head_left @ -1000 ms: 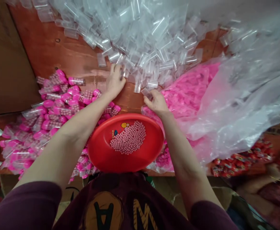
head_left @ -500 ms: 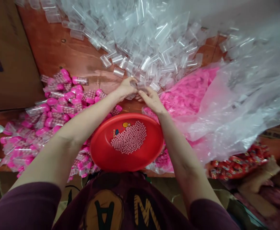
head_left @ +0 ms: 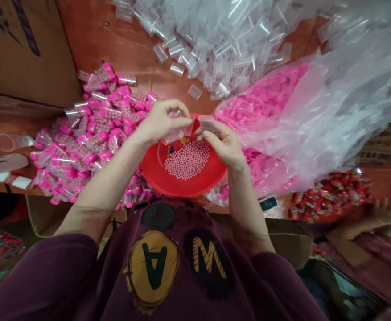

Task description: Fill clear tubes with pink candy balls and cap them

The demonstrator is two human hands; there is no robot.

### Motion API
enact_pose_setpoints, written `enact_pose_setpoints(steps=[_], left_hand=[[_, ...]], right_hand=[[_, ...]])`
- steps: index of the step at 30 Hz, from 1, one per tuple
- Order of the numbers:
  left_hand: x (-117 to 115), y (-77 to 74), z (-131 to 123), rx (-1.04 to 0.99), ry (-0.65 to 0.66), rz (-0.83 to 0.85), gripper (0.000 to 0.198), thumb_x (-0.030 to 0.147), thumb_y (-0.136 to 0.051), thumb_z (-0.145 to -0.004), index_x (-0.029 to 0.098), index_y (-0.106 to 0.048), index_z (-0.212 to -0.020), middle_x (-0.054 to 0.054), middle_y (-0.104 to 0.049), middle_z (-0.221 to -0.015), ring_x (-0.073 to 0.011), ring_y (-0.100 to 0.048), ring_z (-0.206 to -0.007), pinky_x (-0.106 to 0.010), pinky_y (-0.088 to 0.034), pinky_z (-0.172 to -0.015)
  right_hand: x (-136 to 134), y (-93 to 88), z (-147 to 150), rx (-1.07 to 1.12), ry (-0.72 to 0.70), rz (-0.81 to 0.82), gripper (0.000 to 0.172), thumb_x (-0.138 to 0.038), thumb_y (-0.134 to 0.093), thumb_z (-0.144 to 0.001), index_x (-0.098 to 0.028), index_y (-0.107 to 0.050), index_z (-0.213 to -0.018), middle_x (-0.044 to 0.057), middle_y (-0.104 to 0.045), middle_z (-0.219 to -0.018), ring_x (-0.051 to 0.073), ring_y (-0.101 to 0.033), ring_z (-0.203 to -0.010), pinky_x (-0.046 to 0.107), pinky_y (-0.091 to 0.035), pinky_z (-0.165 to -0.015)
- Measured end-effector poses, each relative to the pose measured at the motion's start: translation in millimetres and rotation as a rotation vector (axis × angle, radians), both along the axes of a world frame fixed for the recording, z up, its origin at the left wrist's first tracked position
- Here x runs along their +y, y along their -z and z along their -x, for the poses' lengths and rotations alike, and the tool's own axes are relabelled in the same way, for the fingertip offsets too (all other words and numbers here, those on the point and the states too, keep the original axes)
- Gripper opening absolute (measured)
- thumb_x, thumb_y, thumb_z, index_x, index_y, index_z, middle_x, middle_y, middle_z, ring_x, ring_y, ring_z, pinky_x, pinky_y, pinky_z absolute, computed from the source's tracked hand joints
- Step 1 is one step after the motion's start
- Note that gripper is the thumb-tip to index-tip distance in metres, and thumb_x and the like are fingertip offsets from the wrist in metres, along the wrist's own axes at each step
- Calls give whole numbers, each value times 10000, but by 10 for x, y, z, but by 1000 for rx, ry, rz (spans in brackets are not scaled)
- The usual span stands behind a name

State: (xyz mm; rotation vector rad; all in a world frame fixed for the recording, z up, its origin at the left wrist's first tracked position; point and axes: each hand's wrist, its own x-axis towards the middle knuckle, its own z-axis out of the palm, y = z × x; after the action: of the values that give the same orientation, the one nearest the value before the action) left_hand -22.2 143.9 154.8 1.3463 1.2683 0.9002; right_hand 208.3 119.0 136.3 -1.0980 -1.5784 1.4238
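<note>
**Clear tubes in both my hands, above the pink beads**

In my left hand [head_left: 162, 119] I am grasping clear tubes [head_left: 173, 136], more than one, but the exact count I cannot tell. My right hand [head_left: 228, 143] is pinching another clear tube [head_left: 207, 121] between thumb and fingers. The two hands are near each other, over the far edge of the red bowl [head_left: 186, 189], where pink beads [head_left: 187, 161] lie in one heap. The bowl is in front of my body, at the near edge of the counter [head_left: 84, 31].

To my left are many filled bottles [head_left: 95, 129] with pink caps; beyond the bowl lies a pile of loose tubes [head_left: 228, 49]; to the right, small pink pieces [head_left: 265, 98] are in a plastic bag [head_left: 352, 116].

I judge the step in hand is handling of the empty tubes, with the beads not yet in them. The next move, I think, calls for a light grip and open ends kept free of my fingers.
</note>
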Motion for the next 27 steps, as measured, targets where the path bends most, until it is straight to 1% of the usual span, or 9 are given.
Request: enact_pose_setpoints(steps=[4, 7, 9, 12, 17, 19, 22, 25, 27], left_hand=[[-828, 402, -183, -38, -168, 228, 75, 159, -784, -807, 168, -724, -850, -22, -751, -850, -160, -691, -806, -304, -581, -785], [-1198, 665, -344, -45, -223, 301, 145, 113, -755, -816, 166, -767, -950, -27, -771, -906, -149, -677, -809, -296, -573, -802], [-1348, 760, -396, -13, -225, 287, 212, 111, -748, -832, 174, -783, -1032, -32, -779, -946, -153, -677, -826, -303, -575, -828], [-1507, 810, -401, 83, -216, 228, 245, 98, -731, -852, 186, -796, -1071, -42, -781, -992, -164, -677, -857, -328, -585, -884], [-1655, 797, -395, 247, -183, 43, 325, 44, -711, -852, 204, -820, -1113, -68, -767, -1126, -199, -695, -997, -386, -571, -1018], [-1661, 790, -403, 198, -161, 103, 304, 55, -704, -868, 198, -814, -1114, -58, -779, -1082, -193, -702, -957, -369, -582, -968], [-1636, 789, -396, 67, -119, 202, 225, 102, -723, -887, 172, -799, -1087, -44, -797, -1005, -169, -704, -882, -320, -587, -883], [-1617, 798, -360, -22, -77, 264, 193, 127, -770, -859, 158, -800, -1047, -43, -803, -964, -155, -705, -845, -295, -586, -843], [-1624, 808, -331, -79, -41, 324, 186, 154, -788, -851, 161, -806, -1036, -44, -802, -925, -150, -696, -790, -290, -587, -786]], right_hand=[[-616, 434, 10, -358, 73, -84, 484, -492, -549, -1029, -244, -653, -1432, 125, -734, -1362, 278, -726, -1164, 513, -617, -1066], [-1020, 600, 80, -603, 10, -98, 568, -372, -476, -1044, -169, -530, -1572, 175, -686, -1358, 281, -708, -1148, 494, -620, -1056], [-1238, 624, 131, -660, -14, -102, 598, -358, -408, -1070, -166, -448, -1635, 180, -644, -1417, 278, -672, -1260, 487, -591, -1124], [-1467, 630, 187, -662, -1, -98, 595, -396, -357, -1097, -224, -413, -1663, 158, -628, -1462, 278, -646, -1325, 514, -565, -1167], [-1644, 664, 228, -555, 111, -40, 690, -612, -541, -1027, -203, -510, -1581, 141, -733, -1228, 275, -715, -948, 519, -646, -957], [-1689, 644, 224, -486, 84, -6, 738, -653, -578, -1001, -212, -489, -1587, 101, -749, -1095, 253, -694, -849, 491, -654, -884], [-1743, 585, 192, -412, -13, 11, 733, -632, -539, -1028, -243, -409, -1636, 63, -732, -1028, 220, -674, -809, 433, -648, -837], [-1759, 545, 149, -452, -57, 1, 684, -623, -501, -1053, -262, -423, -1628, 58, -727, -1018, 225, -685, -839, 434, -645, -861], [-1748, 534, 129, -547, -39, -57, 662, -657, -531, -1036, -263, -514, -1567, 90, -729, -1116, 261, -709, -968, 482, -637, -951]])
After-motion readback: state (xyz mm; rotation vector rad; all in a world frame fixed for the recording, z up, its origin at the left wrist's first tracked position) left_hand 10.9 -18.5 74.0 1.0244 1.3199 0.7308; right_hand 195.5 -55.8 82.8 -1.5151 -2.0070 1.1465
